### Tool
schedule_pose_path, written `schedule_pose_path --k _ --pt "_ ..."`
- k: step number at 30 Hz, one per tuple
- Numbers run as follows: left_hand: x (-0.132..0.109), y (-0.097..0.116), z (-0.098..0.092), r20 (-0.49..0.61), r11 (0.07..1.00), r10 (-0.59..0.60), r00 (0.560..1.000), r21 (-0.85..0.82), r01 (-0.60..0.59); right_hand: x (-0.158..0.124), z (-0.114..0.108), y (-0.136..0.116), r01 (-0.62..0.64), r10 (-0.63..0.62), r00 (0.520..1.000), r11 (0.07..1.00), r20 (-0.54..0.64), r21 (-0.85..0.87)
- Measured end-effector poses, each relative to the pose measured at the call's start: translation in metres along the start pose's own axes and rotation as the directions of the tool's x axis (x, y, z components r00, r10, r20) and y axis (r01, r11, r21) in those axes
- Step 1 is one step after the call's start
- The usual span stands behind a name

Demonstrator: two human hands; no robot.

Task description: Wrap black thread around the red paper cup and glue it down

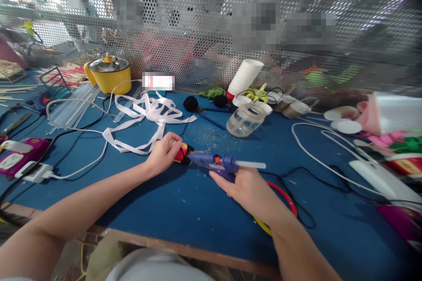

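My right hand (249, 189) is wrapped round a blue hot glue gun (206, 159), a clear glue stick (252, 165) poking out of its back end and a small red light lit on its side. The gun's nozzle points left and meets, or almost meets, a small red cup-like piece (180, 153) with gold print and black ends. That piece is pinched in the fingers of my left hand (164, 151), which hide part of it. Whether the nozzle touches it I cannot tell.
Behind my hands lie white ribbon (132, 145), a clear plastic jar (245, 120), a black yarn ball (190, 103) and stacked paper cups (245, 74). A yellow pot (114, 80) stands back left. Purple power strip (24, 153) and cables flank the work area. Perforated metal screen (204, 22) behind.
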State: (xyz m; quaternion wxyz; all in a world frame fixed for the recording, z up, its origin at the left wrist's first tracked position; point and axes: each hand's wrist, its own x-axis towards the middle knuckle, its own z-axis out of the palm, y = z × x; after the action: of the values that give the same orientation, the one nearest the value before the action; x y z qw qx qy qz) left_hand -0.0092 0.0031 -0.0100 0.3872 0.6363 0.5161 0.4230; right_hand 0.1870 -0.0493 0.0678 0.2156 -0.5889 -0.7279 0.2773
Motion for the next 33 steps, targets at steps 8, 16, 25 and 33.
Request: schedule_pose_path --k 8,16,25,33 --pt "-0.0044 0.0029 -0.0013 0.025 0.995 0.083 0.996 0.048 -0.085 0.0054 0.0006 0.0070 0.010 -0.008 0.999 0.999 -0.052 0.040" --pt "-0.0054 0.0020 -0.0025 0.044 0.992 0.106 0.993 0.066 -0.108 0.0041 -0.0026 0.0051 -0.011 0.012 0.999 0.999 -0.031 0.040" --pt "-0.0072 0.0022 -0.0034 0.071 0.992 0.118 0.991 0.034 -0.120 0.0071 -0.0024 0.0063 -0.030 0.032 0.999 0.998 -0.037 0.054" --pt "-0.0079 0.0011 -0.0037 0.076 0.991 0.120 0.990 0.047 -0.123 0.0057 -0.0049 0.0063 -0.071 0.071 0.996 0.997 0.049 -0.016"
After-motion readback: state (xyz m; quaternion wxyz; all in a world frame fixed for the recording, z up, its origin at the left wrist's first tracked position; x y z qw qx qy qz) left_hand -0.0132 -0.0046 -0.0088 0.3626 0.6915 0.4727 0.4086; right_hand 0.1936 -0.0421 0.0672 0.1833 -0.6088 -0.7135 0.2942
